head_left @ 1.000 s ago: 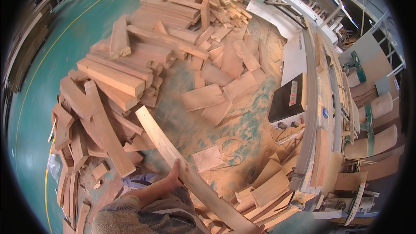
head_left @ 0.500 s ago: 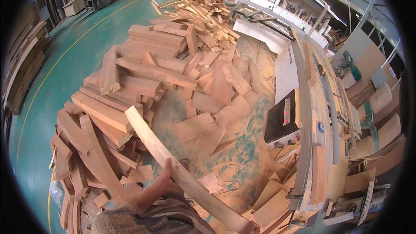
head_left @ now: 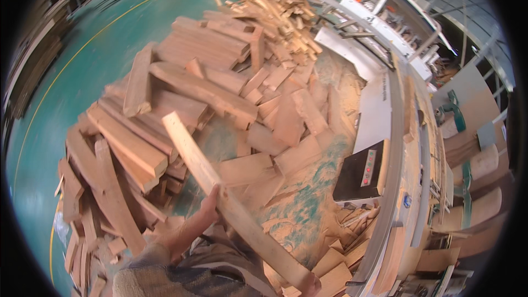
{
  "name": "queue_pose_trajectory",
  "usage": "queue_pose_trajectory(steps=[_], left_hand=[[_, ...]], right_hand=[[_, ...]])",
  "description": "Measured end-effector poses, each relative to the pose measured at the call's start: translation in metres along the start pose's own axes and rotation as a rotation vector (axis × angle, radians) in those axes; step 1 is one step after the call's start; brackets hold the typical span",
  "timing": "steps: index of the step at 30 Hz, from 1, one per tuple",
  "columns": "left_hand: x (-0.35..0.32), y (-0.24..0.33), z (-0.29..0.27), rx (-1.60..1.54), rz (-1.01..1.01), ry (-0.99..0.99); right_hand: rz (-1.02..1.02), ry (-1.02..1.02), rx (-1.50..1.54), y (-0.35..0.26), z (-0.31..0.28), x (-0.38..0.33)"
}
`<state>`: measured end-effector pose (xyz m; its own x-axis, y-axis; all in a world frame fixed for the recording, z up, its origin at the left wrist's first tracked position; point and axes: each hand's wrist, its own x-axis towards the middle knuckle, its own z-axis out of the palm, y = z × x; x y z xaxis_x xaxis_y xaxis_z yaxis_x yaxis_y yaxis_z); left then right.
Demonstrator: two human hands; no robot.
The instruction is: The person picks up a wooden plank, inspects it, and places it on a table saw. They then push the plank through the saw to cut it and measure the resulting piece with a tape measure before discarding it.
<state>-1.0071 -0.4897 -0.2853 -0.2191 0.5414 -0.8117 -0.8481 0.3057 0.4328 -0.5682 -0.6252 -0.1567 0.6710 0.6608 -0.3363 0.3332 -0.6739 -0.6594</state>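
A long, pale plank slants in front of my body, its far end raised to the upper left over the floor. My left hand is closed around its edge near the middle, with the thumb up along the side. At the lower right end, my right hand grips the plank; only part of that hand shows at the picture's lower edge. Close to my left forearm lies a heap of thick timber beams, apart from the plank.
Flat board offcuts and sawdust cover the floor ahead. Thin scrap strips are heaped farther off. Along the right runs a long machine with a black control panel. More stacked boards stand at the far left, past a yellow floor line.
My view has turned and tilted slightly, shifting the surroundings. The plank's far end sits a little higher in the picture. Both hands keep their hold on it.
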Motion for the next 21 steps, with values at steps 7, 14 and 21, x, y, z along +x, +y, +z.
queue_pose_trajectory(steps=[7,14,21], left_hand=[[-0.033,0.025,0.049,-0.097,0.069,0.147],[-0.026,-0.01,0.018,-0.308,0.096,0.186],[-0.034,-0.044,0.019,-0.348,-0.002,0.238]], right_hand=[[-0.079,-0.067,-0.011,-0.013,0.007,0.063],[-0.26,-0.153,0.088,-0.043,0.013,0.162],[-0.284,-0.177,-0.187,-0.105,0.018,0.22]])
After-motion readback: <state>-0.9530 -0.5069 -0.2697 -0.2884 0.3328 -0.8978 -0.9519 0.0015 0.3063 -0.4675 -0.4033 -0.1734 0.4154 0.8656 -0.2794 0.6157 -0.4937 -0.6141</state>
